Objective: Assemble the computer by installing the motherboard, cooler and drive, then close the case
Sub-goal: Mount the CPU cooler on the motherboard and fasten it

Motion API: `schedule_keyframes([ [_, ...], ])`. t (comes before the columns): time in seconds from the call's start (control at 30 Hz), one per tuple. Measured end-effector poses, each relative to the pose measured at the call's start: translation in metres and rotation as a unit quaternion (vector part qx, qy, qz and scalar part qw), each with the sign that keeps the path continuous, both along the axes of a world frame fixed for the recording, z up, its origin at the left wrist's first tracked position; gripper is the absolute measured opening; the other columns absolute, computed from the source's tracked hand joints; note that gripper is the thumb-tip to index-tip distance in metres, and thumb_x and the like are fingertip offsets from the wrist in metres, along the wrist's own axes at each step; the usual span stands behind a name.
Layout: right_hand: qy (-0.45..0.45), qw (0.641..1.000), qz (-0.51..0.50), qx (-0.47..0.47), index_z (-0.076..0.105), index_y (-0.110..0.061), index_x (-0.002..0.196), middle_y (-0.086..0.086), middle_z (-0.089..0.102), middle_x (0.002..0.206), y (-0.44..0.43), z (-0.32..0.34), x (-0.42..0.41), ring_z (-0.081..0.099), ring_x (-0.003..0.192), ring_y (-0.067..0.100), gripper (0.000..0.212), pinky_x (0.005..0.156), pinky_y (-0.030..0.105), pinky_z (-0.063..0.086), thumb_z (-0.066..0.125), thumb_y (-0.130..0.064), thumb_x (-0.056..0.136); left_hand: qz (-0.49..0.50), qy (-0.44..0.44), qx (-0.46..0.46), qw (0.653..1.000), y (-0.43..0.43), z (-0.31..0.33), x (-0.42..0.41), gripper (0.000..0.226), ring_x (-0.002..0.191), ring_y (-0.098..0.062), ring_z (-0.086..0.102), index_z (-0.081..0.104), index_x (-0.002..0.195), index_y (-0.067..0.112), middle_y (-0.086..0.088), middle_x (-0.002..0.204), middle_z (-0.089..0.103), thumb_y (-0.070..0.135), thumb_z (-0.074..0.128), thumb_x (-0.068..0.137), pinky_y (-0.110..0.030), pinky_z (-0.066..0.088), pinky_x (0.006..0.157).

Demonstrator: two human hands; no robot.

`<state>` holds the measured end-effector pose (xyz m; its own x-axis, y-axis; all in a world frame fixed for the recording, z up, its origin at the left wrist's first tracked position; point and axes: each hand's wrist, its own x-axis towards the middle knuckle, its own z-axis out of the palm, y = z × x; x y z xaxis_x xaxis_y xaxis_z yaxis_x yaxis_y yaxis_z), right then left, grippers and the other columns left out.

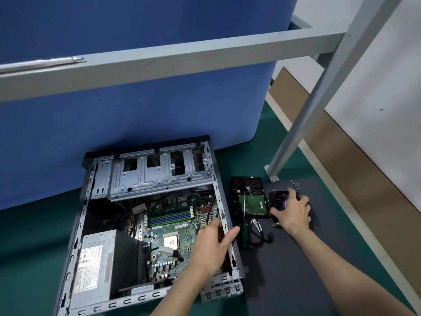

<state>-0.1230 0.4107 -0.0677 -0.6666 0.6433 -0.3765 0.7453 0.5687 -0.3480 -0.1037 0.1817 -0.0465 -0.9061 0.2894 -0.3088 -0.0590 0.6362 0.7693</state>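
Reaching for the cooler [279, 197], we judge the cooler's fitting to be the step in hand: the motherboard [173, 215] lies seated in the open case [78, 236], its processor [170, 241] bare, and the drive [250, 198] is not yet mounted. Our right grip [293, 209] lies on top of the cooler, fingers curled over it and thumb at its near side, so it holds the cooler where it sits on the dark mat [284, 270] on the desk [34, 236]. The drive lies just beside it, between the cooler and the case. Our left grip [211, 245] is spread wide and holds nothing, poised across the case's right wall; we cannot tell whether it touches. The next move calls for lifting the cooler clear of the drive, carrying it left over that wall and squaring it above the processor.
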Motion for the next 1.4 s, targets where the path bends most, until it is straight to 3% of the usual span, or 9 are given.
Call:
schedule_keyframes([
  [0.1, 0.028, 1.000, 0.005, -0.002, 0.030, -0.018, 0.145, 0.020, 0.027, 0.142, 0.001, 0.001, 0.015, 0.032, 0.128, 0.042, 0.078, 0.102, 0.054, 0.035, 0.075, -0.026, 0.081, -0.026, -0.009, 0.006, 1.000, -0.009, 0.003, 0.000, 0.037, 0.038, 0.000, 0.037, 0.054, 0.090, 0.016, 0.005, 0.058, 0.049, 0.053, 0.049, 0.089, -0.013, 0.033, 0.043],
  [0.23, 0.052, 0.998, 0.015, -0.010, 0.033, -0.020, 0.146, 0.019, 0.029, 0.142, 0.001, 0.001, 0.025, 0.030, 0.129, 0.040, 0.078, 0.104, 0.054, 0.035, 0.076, -0.025, 0.081, -0.028, -0.012, -0.018, 0.999, -0.038, 0.004, -0.002, 0.024, 0.042, 0.002, 0.042, 0.055, 0.086, 0.019, 0.003, 0.063, 0.056, 0.043, 0.053, 0.091, -0.012, 0.035, 0.045],
  [0.4, 0.052, 0.999, -0.008, -0.013, 0.036, -0.020, 0.145, 0.019, 0.032, 0.141, 0.001, 0.001, 0.018, 0.031, 0.128, 0.040, 0.079, 0.102, 0.056, 0.036, 0.078, -0.025, 0.079, -0.030, 0.029, -0.074, 0.996, -0.066, 0.001, -0.002, 0.019, 0.066, -0.004, 0.056, 0.059, 0.090, 0.020, 0.010, 0.074, 0.061, 0.038, 0.054, 0.093, -0.020, 0.043, 0.059],
  [0.53, 0.050, 0.998, -0.034, -0.022, 0.039, -0.022, 0.145, 0.020, 0.035, 0.140, 0.008, -0.002, 0.010, 0.032, 0.129, 0.042, 0.080, 0.103, 0.055, 0.036, 0.080, -0.026, 0.076, -0.034, 0.129, -0.044, 0.990, -0.051, 0.010, 0.005, 0.022, 0.068, 0.002, 0.049, 0.051, 0.089, 0.025, 0.014, 0.077, 0.053, 0.045, 0.045, 0.093, -0.014, 0.039, 0.060],
  [0.7, 0.047, 0.997, -0.052, -0.040, 0.046, -0.023, 0.142, 0.021, 0.044, 0.138, 0.022, -0.007, -0.002, 0.036, 0.131, 0.040, 0.083, 0.102, 0.048, 0.038, 0.085, -0.026, 0.068, -0.109, 0.244, -0.034, 0.963, 0.006, 0.017, 0.005, 0.024, 0.081, -0.004, 0.041, 0.049, 0.099, 0.024, 0.014, 0.090, 0.042, 0.047, 0.044, 0.095, -0.016, 0.036, 0.072],
  [0.97, 0.033, 0.998, 0.051, -0.018, 0.056, -0.022, 0.134, 0.013, 0.056, 0.129, 0.036, 0.001, -0.036, 0.035, 0.123, 0.037, 0.077, 0.099, 0.038, 0.037, 0.084, -0.040, 0.065, -0.166, 0.258, -0.112, 0.945, 0.082, 0.012, -0.037, 0.034, 0.103, -0.023, 0.045, 0.045, 0.119, 0.013, -0.003, 0.115, 0.049, 0.023, 0.059, 0.090, -0.031, 0.034, 0.089],
  [1.17, 0.106, 0.992, 0.038, -0.062, 0.046, -0.019, 0.142, 0.016, 0.052, 0.129, 0.042, 0.026, -0.024, 0.043, 0.125, 0.035, 0.088, 0.104, 0.042, 0.042, 0.084, -0.032, 0.064, -0.132, 0.283, -0.129, 0.941, 0.080, 0.012, -0.060, 0.021, 0.102, -0.024, 0.044, 0.053, 0.113, 0.013, -0.003, 0.110, 0.050, 0.012, 0.051, 0.092, -0.032, 0.033, 0.088],
  [1.3, 0.162, 0.975, 0.093, -0.120, 0.047, -0.018, 0.141, 0.006, 0.056, 0.126, 0.043, 0.063, -0.016, 0.053, 0.120, 0.022, 0.091, 0.104, 0.030, 0.040, 0.088, -0.027, 0.060, -0.087, 0.300, -0.100, 0.945, 0.055, 0.020, -0.063, 0.019, 0.099, -0.022, 0.046, 0.059, 0.109, 0.009, -0.003, 0.106, 0.052, 0.005, 0.049, 0.093, -0.030, 0.035, 0.086],
  [1.4, 0.173, 0.958, 0.149, -0.170, 0.046, -0.023, 0.141, -0.001, 0.058, 0.127, 0.031, 0.094, -0.012, 0.056, 0.117, 0.015, 0.094, 0.106, 0.030, 0.040, 0.090, -0.026, 0.058, -0.018, 0.281, -0.067, 0.957, 0.026, 0.031, -0.066, 0.019, 0.099, -0.015, 0.045, 0.058, 0.107, 0.007, 0.001, 0.104, 0.050, 0.000, 0.050, 0.092, -0.023, 0.034, 0.086],
])
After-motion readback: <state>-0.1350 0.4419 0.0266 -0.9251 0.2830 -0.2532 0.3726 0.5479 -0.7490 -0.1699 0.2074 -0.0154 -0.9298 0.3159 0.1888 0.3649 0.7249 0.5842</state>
